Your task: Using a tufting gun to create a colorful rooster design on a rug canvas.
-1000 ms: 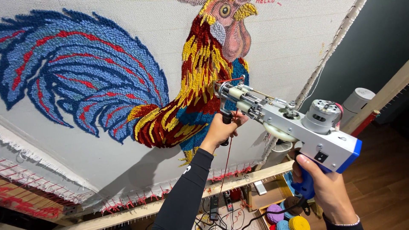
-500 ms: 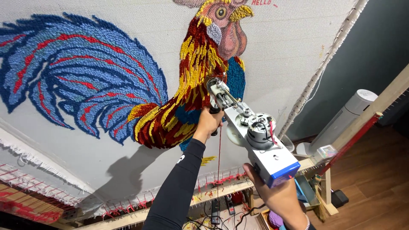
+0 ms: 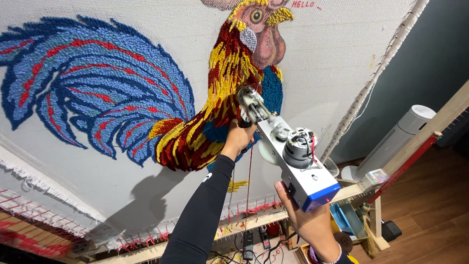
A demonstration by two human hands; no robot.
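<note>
Left hand (image 3: 238, 139) clamped on front handle of tufting gun (image 3: 286, 151); right hand (image 3: 308, 220) wrapped under rear grip. Gun's long axis runs from right hand up-left to needle, tip touching rooster rug (image 3: 146, 102) at breast. Left hand nearer cloth.

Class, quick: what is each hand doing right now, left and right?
Left hand: closed around the front handle of the tufting gun.
Right hand: closed on the gun's rear grip, under its blue-edged end.
</note>
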